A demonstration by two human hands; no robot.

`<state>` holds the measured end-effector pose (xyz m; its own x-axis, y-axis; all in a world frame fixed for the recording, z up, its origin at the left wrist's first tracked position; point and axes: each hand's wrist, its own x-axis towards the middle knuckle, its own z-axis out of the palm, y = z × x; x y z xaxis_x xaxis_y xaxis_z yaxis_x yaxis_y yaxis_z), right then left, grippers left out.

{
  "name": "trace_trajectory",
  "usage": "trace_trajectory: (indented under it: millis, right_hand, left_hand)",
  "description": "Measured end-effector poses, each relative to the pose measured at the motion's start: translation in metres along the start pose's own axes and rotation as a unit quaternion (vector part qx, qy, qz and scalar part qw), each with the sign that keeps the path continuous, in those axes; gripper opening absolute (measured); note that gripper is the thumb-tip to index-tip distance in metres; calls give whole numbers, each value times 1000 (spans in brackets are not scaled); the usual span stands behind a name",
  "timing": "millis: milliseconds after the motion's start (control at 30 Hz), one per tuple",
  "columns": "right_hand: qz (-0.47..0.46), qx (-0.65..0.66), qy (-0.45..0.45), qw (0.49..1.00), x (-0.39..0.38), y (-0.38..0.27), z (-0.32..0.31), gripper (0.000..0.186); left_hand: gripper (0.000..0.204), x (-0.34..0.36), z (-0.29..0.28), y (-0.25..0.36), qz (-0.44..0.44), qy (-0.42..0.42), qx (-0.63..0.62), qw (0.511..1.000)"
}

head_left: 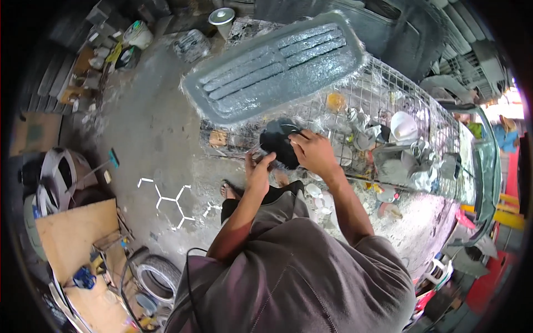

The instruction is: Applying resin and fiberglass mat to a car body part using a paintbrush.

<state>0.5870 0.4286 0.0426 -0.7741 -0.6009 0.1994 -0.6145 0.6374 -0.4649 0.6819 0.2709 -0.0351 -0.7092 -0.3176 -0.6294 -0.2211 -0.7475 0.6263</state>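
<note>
Close in front of my body I hold a dark, black piece [276, 145] with a fuzzy, fibre-like lower edge; its exact kind is unclear. My left hand [257, 173] grips its lower left edge, thumb and fingers closed. At its upper right, my right hand [314, 151] is closed with the fingers bent over the edge. Just beyond lies a long grey fibreglass panel [283, 72] with raised ribs and frayed strands around its rim, set across a wire-mesh table [366, 111].
On the mesh stand a white bowl-like container [403, 126], a yellowish lump [336, 101] and crumpled scraps. A lidded bucket [222, 21] is at the far side. To the left are a squeegee [113, 158], a tyre [159, 277] and a brown board [78, 222] on the floor.
</note>
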Motion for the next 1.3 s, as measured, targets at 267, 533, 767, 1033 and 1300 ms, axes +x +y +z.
trace_trajectory:
  millis: [267,533,767,1033,1300]
  right_hand:
    - [282,341,-20,897,-23,62,9,15]
    - [-31,39,-11,999,-30,88,-3,16]
    - [57,113,-10,992,-21,70,14,12]
    - [328,519,114,781,-13,120,-12,13]
    - [248,398,267,842,78,250,-53,15]
  left_hand:
    - [56,16,23,-70,87,-39,172,980]
    - [64,10,8,-48,144,-13,400,905]
    - [43,26,-60,7,228,20,379,897]
    - [29,-37,-355,84,123,357,113,919]
    - [64,-188,-431,75,94,498,-129,852]
